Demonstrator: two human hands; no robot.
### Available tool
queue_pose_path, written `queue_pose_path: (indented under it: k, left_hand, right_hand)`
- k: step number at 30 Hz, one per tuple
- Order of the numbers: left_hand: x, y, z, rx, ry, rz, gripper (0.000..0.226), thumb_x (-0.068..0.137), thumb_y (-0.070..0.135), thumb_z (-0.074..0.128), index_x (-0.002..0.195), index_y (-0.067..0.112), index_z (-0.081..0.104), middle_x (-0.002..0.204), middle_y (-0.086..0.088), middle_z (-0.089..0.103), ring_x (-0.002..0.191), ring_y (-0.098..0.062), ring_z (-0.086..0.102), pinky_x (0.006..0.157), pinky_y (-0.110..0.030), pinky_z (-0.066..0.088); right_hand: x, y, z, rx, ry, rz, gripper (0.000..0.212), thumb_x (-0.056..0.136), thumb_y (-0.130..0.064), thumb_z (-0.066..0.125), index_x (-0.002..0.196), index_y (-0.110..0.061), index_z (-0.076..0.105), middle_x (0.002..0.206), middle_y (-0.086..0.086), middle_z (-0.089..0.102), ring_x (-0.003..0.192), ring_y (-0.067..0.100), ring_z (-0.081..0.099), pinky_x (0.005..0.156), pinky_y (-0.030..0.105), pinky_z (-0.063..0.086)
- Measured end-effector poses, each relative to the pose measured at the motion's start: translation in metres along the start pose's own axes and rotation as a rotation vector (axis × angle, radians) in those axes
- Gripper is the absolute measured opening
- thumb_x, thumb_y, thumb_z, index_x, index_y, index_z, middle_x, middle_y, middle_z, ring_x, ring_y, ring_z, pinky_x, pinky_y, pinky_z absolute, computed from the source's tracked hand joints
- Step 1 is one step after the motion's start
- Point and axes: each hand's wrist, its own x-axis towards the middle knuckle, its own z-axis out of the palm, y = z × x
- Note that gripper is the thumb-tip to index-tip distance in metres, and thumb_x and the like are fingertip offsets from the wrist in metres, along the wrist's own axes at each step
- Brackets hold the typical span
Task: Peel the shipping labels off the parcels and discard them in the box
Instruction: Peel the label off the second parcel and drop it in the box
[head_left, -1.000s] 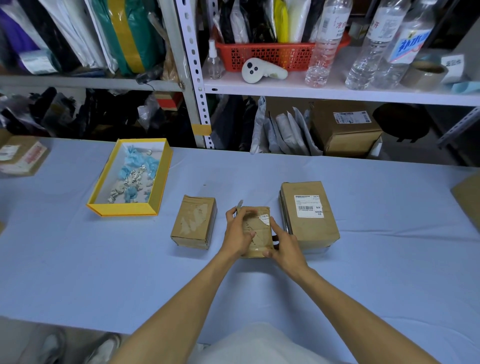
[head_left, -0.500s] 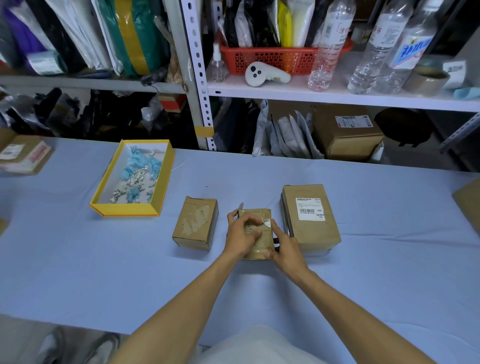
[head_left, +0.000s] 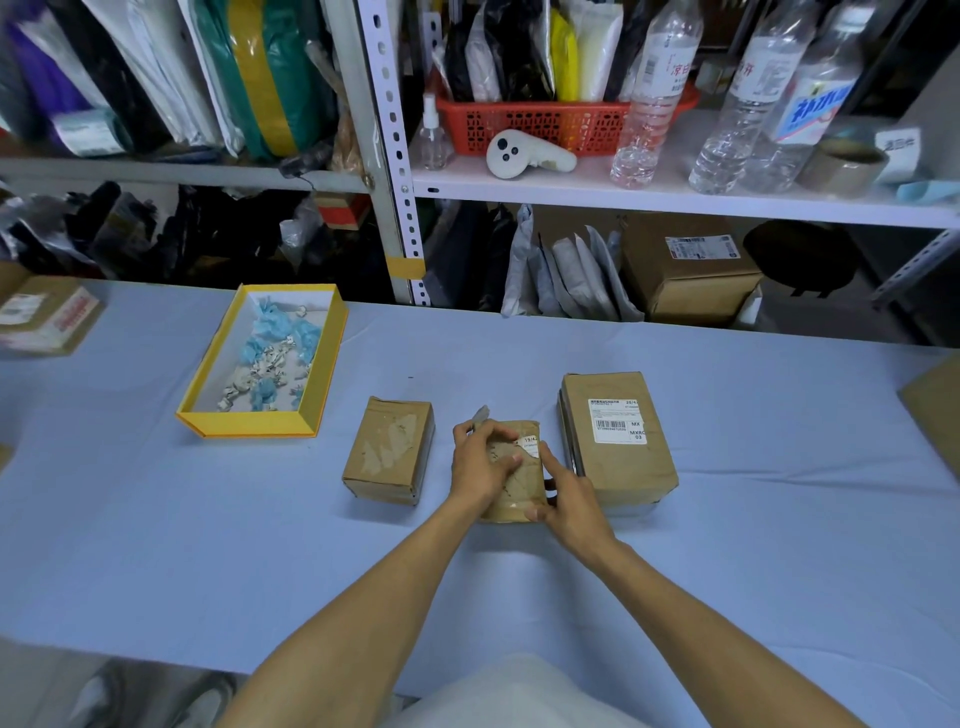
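My two bare forearms reach out over the blue table (head_left: 156, 519) and meet at the middle parcel (head_left: 522, 488), which lies flat between two others. Right hand (head_left: 571, 499): thumb at the parcel's near edge, fingers curled along its right side, gripping it. Left hand (head_left: 480, 462): lies on the parcel's top with fingers curled and holds a thin grey tool (head_left: 481, 415), whose tip sticks out past the knuckles on the far side. I cannot tell whether the tool touches the cardboard. A torn label remnant (head_left: 530, 447) sits on the parcel's far right corner, just beside the fingertips of both hands; the rest of the top is bare and scuffed. Left parcel (head_left: 389, 452): just beside, apart from my hands, its top showing pale torn patches. Right parcel (head_left: 615, 467): just beside my right hand, with a whole white barcode label (head_left: 618, 421) on top. Farther left stands the open yellow box (head_left: 249, 423), well apart from the parcels, holding white and blue scraps (head_left: 270, 358). Beyond the table's far edge stands a shelf (head_left: 675, 200) with bottles, a red basket and more parcels.
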Motion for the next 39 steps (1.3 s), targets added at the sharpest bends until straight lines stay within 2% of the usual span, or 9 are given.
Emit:
queue_pose_path:
  k: [3,7,17,20,23,26,29,35,39]
  left_hand:
    - [0.004,0.003,0.001,-0.002,-0.020,-0.025,0.021,0.081,0.010,0.072,0.094,0.024,0.065,0.126,0.002,0.036,0.111,-0.015,0.054,0.102,-0.025,0.042]
    - [0.007,0.005,0.005,0.016,-0.001,-0.027,0.011,0.082,0.018,0.072,0.088,0.025,0.065,0.126,0.004,0.037,0.115,-0.018,0.054,0.097,-0.023,0.040]
    - [0.015,0.003,-0.001,0.028,-0.041,-0.072,0.006,0.088,0.023,0.067,0.085,0.019,0.064,0.121,0.003,0.041,0.101,-0.015,0.054,0.099,-0.031,0.045]
    - [0.018,-0.002,-0.003,-0.012,-0.027,-0.063,0.007,0.086,0.026,0.066,0.082,0.021,0.064,0.121,-0.005,0.055,0.106,-0.019,0.060,0.097,-0.039,0.050]
    - [0.019,-0.003,-0.006,-0.072,0.001,-0.067,0.011,0.087,0.022,0.065,0.078,0.025,0.058,0.120,-0.009,0.059,0.108,-0.018,0.060,0.093,-0.033,0.050]
    - [0.016,0.001,-0.010,-0.108,0.071,-0.044,0.012,0.091,0.019,0.061,0.081,0.021,0.055,0.110,-0.005,0.063,0.104,-0.021,0.061,0.089,-0.034,0.050]
    - [0.010,0.004,-0.019,-0.043,0.244,0.030,0.007,0.095,0.018,0.055,0.088,0.017,0.053,0.092,0.006,0.061,0.090,-0.019,0.062,0.078,-0.038,0.050]
    - [0.006,0.011,-0.035,0.115,0.451,0.065,0.004,0.094,0.016,0.055,0.091,0.015,0.054,0.088,0.006,0.061,0.086,-0.023,0.061,0.075,-0.039,0.047]
    - [0.005,0.011,-0.040,0.120,0.504,0.015,0.001,0.093,0.015,0.057,0.093,0.014,0.056,0.087,0.007,0.060,0.089,-0.023,0.060,0.074,-0.038,0.044]
  right_hand:
    - [-0.001,-0.002,-0.001,-0.003,-0.002,0.016,0.094,0.077,0.003,0.068,0.150,-0.033,0.022,0.097,0.002,0.068,0.085,0.022,0.069,0.079,0.038,0.059]
    - [-0.002,-0.003,-0.002,0.007,-0.005,0.017,0.093,0.077,0.002,0.069,0.150,-0.032,0.023,0.099,0.001,0.067,0.088,0.021,0.068,0.080,0.038,0.059]
    - [-0.002,-0.005,-0.002,-0.013,-0.004,0.025,0.094,0.077,0.003,0.070,0.149,-0.034,0.023,0.096,-0.002,0.066,0.087,0.020,0.068,0.082,0.037,0.058]
    - [-0.002,-0.007,-0.004,-0.007,-0.010,0.011,0.090,0.078,0.003,0.069,0.148,-0.034,0.027,0.096,-0.003,0.065,0.084,0.017,0.067,0.075,0.028,0.058]
    - [-0.004,-0.009,-0.006,-0.007,-0.016,0.005,0.087,0.078,0.004,0.069,0.146,-0.032,0.030,0.094,-0.004,0.063,0.076,0.004,0.061,0.060,0.007,0.049]
    - [-0.004,-0.009,-0.006,-0.015,-0.012,-0.015,0.083,0.078,0.004,0.068,0.145,-0.030,0.032,0.094,-0.006,0.063,0.077,-0.002,0.059,0.058,0.004,0.048]
    - [-0.006,-0.009,-0.005,-0.007,-0.015,0.000,0.083,0.080,0.005,0.066,0.146,-0.032,0.031,0.100,-0.006,0.062,0.080,-0.003,0.058,0.060,0.005,0.048]
    - [-0.004,-0.011,-0.004,-0.024,-0.018,0.009,0.086,0.080,0.008,0.065,0.145,-0.035,0.028,0.102,-0.006,0.060,0.082,0.004,0.058,0.061,0.004,0.047]
    - [-0.005,-0.011,-0.004,-0.049,-0.017,0.005,0.084,0.080,0.005,0.065,0.147,-0.030,0.029,0.107,-0.002,0.062,0.087,0.013,0.059,0.074,0.017,0.052]
